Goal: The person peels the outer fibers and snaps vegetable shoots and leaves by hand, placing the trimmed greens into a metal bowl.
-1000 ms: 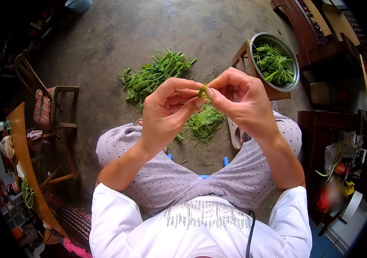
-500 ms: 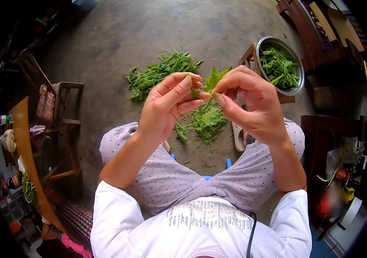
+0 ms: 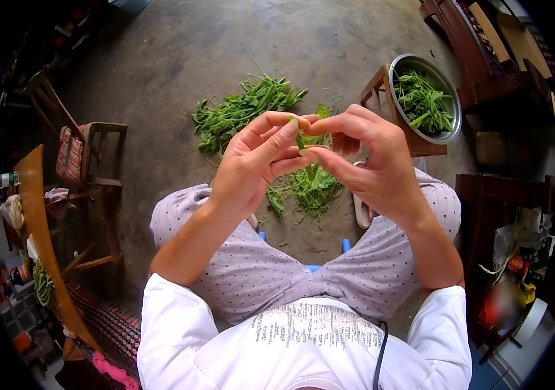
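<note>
Between thumb and fingers, my left hand (image 3: 255, 153) pinches a green leafy stem (image 3: 301, 144). My right hand (image 3: 372, 159) is closed with its fingertips against the same stem, touching the left fingers. Part of the leaf shows behind the fingers; the rest is hidden. Beyond my hands, a pile of leafy green stems (image 3: 261, 97) lies on the floor. Closer in, a smaller heap of thin green trimmings (image 3: 315, 194) rests between my feet. To the right, a metal basin (image 3: 457, 107) holds more cut greens (image 3: 424, 103).
Under the basin stands a wooden stool (image 3: 427, 144). A wooden chair (image 3: 105, 130) is at the left, with a brown board edge (image 3: 30, 195) in front of it. Dark wooden furniture (image 3: 502, 188) lines the right side. Bare concrete floor (image 3: 329, 39) stretches ahead.
My right hand has moved left, from holding apart near the leaf to meeting my left fingers at the stem. The leaf now shows less. My left hand has barely moved.
</note>
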Demonstrator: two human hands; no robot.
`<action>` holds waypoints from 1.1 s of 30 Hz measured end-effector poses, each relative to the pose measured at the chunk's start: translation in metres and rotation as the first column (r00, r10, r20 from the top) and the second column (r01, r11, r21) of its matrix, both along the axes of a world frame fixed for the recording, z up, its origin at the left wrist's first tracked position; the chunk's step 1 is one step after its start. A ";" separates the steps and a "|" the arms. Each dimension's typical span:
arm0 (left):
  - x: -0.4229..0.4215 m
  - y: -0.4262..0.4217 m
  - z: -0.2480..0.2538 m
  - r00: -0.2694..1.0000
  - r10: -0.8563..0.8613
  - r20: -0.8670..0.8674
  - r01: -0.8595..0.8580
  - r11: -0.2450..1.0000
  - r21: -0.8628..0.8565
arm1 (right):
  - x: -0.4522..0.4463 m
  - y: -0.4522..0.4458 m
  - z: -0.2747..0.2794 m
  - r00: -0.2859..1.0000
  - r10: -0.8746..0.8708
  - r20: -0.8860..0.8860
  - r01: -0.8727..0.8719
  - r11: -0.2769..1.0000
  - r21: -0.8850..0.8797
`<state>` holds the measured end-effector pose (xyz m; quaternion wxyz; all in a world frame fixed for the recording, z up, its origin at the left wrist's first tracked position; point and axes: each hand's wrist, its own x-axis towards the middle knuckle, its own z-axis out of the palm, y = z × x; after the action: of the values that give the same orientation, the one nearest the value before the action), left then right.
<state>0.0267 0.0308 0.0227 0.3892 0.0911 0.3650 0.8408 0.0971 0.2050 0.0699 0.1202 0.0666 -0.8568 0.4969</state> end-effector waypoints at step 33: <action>-0.005 -0.009 -0.003 0.988 -0.049 0.149 0.038 0.996 0.080 | -0.011 0.053 0.002 0.997 0.078 0.012 -0.031 0.523 -0.852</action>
<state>0.0213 0.0221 0.0195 0.4302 0.0500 0.2998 0.8500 0.0865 0.2576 0.0718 0.1013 0.0141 -0.5058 0.8566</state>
